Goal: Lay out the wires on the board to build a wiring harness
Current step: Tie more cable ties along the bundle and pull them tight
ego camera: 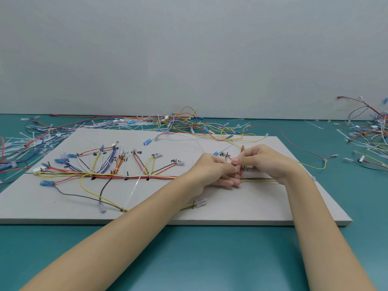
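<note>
Forearms reach over board (262, 208); my left hand (214, 169) and right hand (266, 160) both pinch red wire (241, 169) at trunk bundle (134, 176). Routing step; next, seat it.

Harness assembly workbench: teal bench (189, 259) is strewn with loose wires (178, 122), cable ties (42, 141); labelled layout board (252, 206) is laid centrally.

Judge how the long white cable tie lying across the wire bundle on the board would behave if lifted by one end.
The white cable tie looks thin and lies nearly straight, so it would probably stay springy, bowing a little rather than drooping like the yellow wire looping beside it. It seems very light. Its smooth plastic may slip between fingers.
</note>
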A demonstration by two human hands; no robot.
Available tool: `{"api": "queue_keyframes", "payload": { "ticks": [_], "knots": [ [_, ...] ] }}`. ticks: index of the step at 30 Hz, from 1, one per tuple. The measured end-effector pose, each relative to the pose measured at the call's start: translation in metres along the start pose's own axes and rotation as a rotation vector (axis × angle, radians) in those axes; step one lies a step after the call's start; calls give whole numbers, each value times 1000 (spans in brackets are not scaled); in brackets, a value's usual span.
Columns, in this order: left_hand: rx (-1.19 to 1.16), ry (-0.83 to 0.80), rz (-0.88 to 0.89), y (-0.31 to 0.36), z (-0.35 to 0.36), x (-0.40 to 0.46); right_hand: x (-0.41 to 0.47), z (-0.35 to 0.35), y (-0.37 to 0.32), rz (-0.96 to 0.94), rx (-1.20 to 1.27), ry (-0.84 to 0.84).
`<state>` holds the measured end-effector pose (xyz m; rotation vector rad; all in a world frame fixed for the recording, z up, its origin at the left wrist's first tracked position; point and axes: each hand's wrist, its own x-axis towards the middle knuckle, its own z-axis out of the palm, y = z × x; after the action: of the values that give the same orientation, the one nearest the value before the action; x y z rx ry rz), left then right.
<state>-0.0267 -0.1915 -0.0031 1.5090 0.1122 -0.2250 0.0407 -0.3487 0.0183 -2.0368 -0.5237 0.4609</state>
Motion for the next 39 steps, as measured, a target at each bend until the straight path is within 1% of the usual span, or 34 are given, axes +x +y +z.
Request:
{"api": "queue_keyframes", "payload": {
  "ticks": [10, 20, 26, 31, 36, 39],
  "knots": [
    [-10, 42, -29, 0, 2, 1, 0, -1, 0, 7, 18, 10],
    [-16, 39, -22, 0, 2, 1, -2, -2, 0, 33, 11, 31],
    [-19, 37, -13, 0, 1, 0, -1, -2, 1, 35, 23, -11],
    [-8, 33, -10, -1, 2, 0, 1, -3, 3, 26, 28, -11],
    [-16, 38, -17, -1, 2, 0, 3, -2, 4, 12, 40, 25],
    [-23, 38, -12, -1, 1, 0, 4, -1, 4, 28, 4, 36]
  ]
}}
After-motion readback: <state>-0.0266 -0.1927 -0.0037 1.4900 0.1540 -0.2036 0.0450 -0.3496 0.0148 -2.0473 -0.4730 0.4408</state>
